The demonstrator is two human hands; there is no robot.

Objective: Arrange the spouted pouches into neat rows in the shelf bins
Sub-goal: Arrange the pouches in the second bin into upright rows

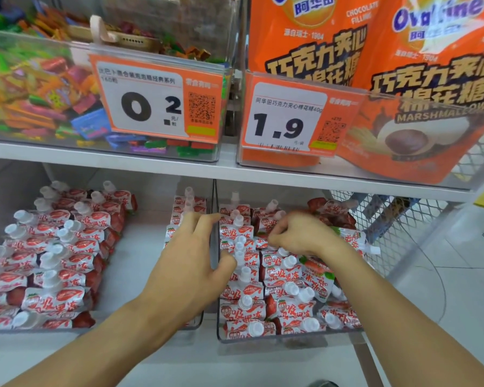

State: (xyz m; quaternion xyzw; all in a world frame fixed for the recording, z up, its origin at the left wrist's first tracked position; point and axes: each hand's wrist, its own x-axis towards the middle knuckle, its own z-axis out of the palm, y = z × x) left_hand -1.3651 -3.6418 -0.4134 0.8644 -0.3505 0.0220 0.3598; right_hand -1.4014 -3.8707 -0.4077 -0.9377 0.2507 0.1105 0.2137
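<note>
Both hands reached into the right bin [221, 337]: the left hand [190, 263] touched a pouch row [242, 275], the right hand [299, 236] curled over pouches [288, 275].

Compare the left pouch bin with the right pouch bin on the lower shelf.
The left bin has a bare strip of floor between its pouch rows; the right bin is packed across. Pouches in the left bin lie in orderly overlapping rows; the right bin's far right side holds pouches at mixed angles. The left hand spans the divider between the bins; the right hand works over the right bin alone. Both are clear bins holding red-and-white strawberry spouted pouches.
</note>
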